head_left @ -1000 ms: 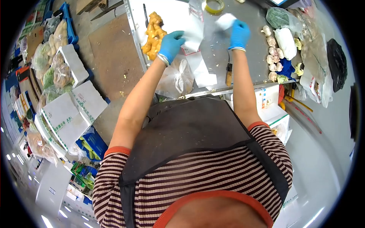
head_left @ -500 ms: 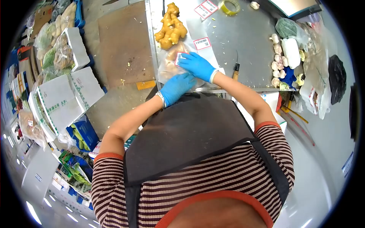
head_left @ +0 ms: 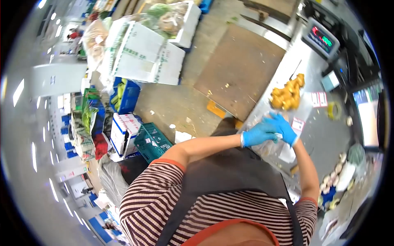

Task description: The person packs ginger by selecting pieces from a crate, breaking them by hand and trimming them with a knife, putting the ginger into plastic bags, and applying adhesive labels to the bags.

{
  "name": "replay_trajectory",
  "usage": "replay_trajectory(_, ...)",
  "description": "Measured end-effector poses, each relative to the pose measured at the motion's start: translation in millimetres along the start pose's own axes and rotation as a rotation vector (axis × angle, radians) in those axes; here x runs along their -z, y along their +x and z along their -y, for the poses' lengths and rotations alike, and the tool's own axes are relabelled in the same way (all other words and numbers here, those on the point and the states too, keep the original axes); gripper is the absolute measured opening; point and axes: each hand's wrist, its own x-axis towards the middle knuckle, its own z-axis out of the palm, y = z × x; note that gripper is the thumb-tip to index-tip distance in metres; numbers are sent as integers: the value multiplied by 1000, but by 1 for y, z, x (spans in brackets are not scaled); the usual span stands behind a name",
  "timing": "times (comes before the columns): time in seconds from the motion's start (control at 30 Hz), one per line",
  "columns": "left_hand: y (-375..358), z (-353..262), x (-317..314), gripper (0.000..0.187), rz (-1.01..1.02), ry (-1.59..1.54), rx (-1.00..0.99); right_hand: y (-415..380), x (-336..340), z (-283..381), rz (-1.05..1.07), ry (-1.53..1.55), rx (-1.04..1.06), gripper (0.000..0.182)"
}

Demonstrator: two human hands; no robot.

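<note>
My left hand, in a blue glove, is closed on a clear plastic bag at the table's near edge. From the other side my right hand, gloved in blue too, meets it, with fingers bent over the bag's gathered plastic between the hands. Whatever the bag holds is mostly hidden by the gloves. Just beyond them a large knobbly ginger root lies on the metal table. A printed label is beside my right hand, and more labels lie farther back.
A scale display stands at the table's far end. Yellow tape and garlic bulbs are on the right. Foam boxes, a blue crate and a green crate stand on the left.
The view has turned left, so table and hands appear farther right. My right hand has come off the label on the bag and closed in against my left hand.
</note>
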Motion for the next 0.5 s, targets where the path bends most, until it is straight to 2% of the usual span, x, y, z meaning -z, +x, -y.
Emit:
replay_trajectory(0.03,-5,-16,19,17,-78,-240,148,1,2,2,-11,111,23,46)
replay_trajectory(0.13,-23,-35,82,19,-125,-505,287,42,40,78,228,460,-198,60)
replay_trajectory(0.17,-30,-64,101,19,-105,-526,253,53,42,102,138,465,-135,62)
replay_trajectory(0.23,-51,-85,134,20,-191,-584,206,79,37,144,-37,477,-13,68)
replay_trajectory(0.27,-61,-88,149,20,-230,-614,185,99,31,154,-65,458,-39,70)
replay_trajectory(0.3,-71,-83,163,23,-289,-680,37,119,23,162,-95,439,-66,73)
replay_trajectory(0.37,-95,-87,207,24,-411,-677,-12,169,17,194,-188,371,-74,71)
replay_trajectory(0.4,-109,-89,234,24,-470,-676,-36,194,12,206,-195,195,-85,63)
replay_trajectory(0.47,-132,-80,289,25,-537,-662,-181,253,-15,219,-357,-89,-47,65)
replay_trajectory(0.5,-145,-77,321,25,-573,-656,-257,283,-28,223,-455,-111,21,66)
